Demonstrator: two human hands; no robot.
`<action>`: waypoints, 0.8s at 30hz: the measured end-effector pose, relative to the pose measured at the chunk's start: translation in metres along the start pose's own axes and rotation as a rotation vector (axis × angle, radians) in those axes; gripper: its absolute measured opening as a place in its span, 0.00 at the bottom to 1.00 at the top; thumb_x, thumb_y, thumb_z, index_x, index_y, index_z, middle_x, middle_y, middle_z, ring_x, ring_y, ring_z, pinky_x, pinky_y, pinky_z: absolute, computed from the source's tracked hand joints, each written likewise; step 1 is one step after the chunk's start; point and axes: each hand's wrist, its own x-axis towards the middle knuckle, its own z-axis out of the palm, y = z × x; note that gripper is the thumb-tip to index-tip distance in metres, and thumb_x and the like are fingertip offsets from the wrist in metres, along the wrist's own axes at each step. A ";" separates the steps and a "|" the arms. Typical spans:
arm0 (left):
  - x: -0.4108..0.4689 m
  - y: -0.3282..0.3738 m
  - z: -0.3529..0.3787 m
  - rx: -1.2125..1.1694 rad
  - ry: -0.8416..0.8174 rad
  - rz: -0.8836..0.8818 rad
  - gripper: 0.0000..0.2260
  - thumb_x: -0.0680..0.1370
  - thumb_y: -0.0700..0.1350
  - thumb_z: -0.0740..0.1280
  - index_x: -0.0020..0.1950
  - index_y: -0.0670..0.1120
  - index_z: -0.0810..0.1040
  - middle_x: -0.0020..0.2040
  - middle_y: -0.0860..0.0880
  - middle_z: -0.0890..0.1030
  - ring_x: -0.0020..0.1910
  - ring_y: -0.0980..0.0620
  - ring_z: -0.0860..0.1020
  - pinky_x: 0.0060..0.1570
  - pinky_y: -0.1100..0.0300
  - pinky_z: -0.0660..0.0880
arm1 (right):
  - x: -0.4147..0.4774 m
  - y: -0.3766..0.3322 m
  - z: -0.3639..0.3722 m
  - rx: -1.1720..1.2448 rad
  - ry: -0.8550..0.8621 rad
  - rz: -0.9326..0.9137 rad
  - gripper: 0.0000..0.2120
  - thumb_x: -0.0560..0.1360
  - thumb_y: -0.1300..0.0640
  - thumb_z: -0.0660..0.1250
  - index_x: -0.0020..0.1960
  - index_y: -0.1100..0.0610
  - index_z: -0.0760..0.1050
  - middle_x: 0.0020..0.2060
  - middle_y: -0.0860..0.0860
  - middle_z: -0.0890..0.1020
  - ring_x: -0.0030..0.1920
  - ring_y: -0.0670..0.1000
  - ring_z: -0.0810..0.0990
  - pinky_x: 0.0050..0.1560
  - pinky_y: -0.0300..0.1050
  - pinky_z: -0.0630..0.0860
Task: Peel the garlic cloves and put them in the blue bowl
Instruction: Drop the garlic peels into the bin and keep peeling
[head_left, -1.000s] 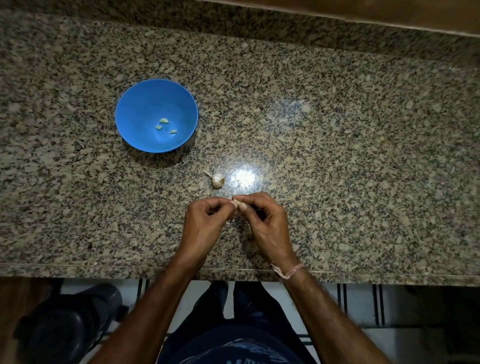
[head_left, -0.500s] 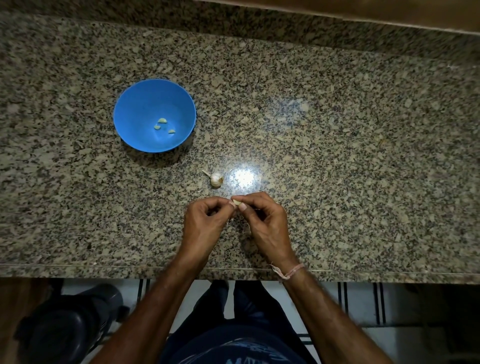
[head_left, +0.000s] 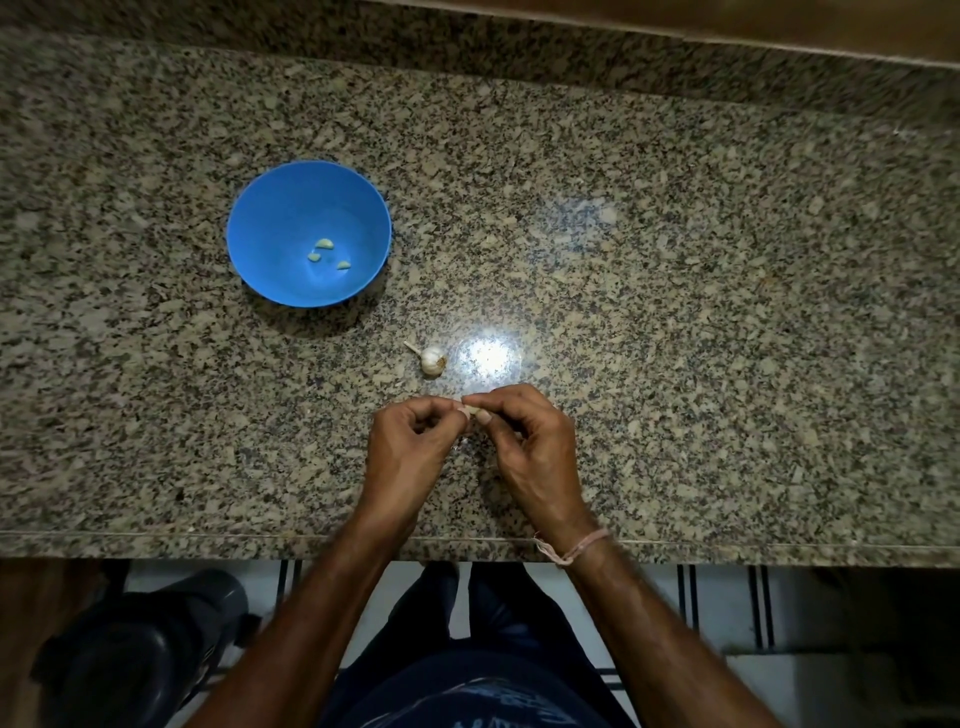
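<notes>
A small pale garlic clove (head_left: 471, 410) is pinched between the fingertips of my left hand (head_left: 410, 447) and my right hand (head_left: 524, 441), just above the granite counter near its front edge. Most of the clove is hidden by the fingers. A small garlic bulb (head_left: 432, 359) with a short stem lies on the counter just beyond my hands. The blue bowl (head_left: 280, 197) stands farther back on the left, and three peeled cloves (head_left: 324, 244) lie in its bottom.
The speckled granite counter (head_left: 701, 312) stretches wide to the right, with a bright light reflection beside the bulb. Its front edge runs just under my wrists. A dark rounded object (head_left: 135, 660) sits on the floor at lower left.
My hands stay together on the clove with only slight finger motion. The bowl and bulb have not moved on the counter.
</notes>
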 end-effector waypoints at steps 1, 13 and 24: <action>0.000 -0.001 0.001 -0.005 0.003 -0.006 0.06 0.80 0.39 0.71 0.45 0.43 0.87 0.41 0.42 0.85 0.42 0.47 0.83 0.48 0.52 0.80 | 0.000 0.000 0.000 -0.004 0.002 -0.003 0.10 0.77 0.69 0.71 0.55 0.59 0.86 0.47 0.51 0.84 0.50 0.48 0.83 0.51 0.41 0.80; -0.002 -0.002 0.004 -0.136 0.000 -0.069 0.05 0.80 0.38 0.71 0.47 0.41 0.87 0.46 0.41 0.86 0.49 0.47 0.85 0.60 0.49 0.81 | -0.002 -0.002 0.001 0.054 0.029 0.032 0.07 0.79 0.63 0.72 0.55 0.59 0.86 0.47 0.50 0.84 0.51 0.50 0.84 0.52 0.47 0.82; -0.006 0.000 0.010 -0.132 0.023 -0.066 0.04 0.80 0.37 0.71 0.47 0.38 0.85 0.40 0.47 0.86 0.40 0.61 0.83 0.39 0.72 0.75 | -0.004 -0.001 -0.002 0.097 0.027 0.061 0.07 0.79 0.62 0.72 0.55 0.59 0.86 0.48 0.50 0.85 0.52 0.50 0.84 0.53 0.46 0.81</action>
